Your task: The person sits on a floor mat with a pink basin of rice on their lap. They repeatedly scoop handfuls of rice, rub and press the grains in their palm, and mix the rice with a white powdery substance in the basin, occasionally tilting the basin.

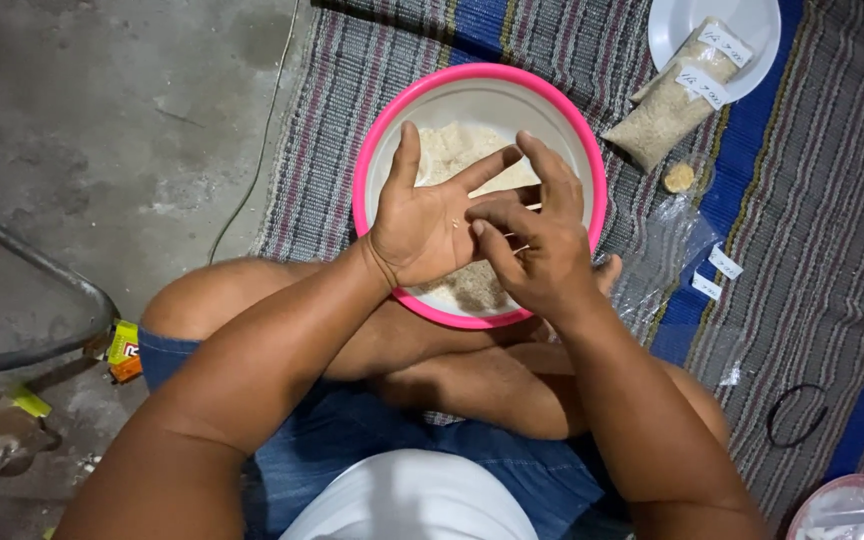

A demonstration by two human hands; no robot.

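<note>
Grain (452, 150), pale and fine, is heaped in one pink-rimmed bowl (372, 150) set on a striped mat (822, 200). Two hands are held over the bowl. The left hand (427, 225) is spread flat, palm up, with a few grains seen on it and nothing gripped. The right hand (537, 245) is laid against that palm, its fingers loosely curled and pinched toward the grains; whether anything is held cannot be told. Right of the bowl, two labelled bags of grain (677, 95) are rested on one white plate (752, 30). One empty clear bag (667, 250) is spread beside the bowl.
</note>
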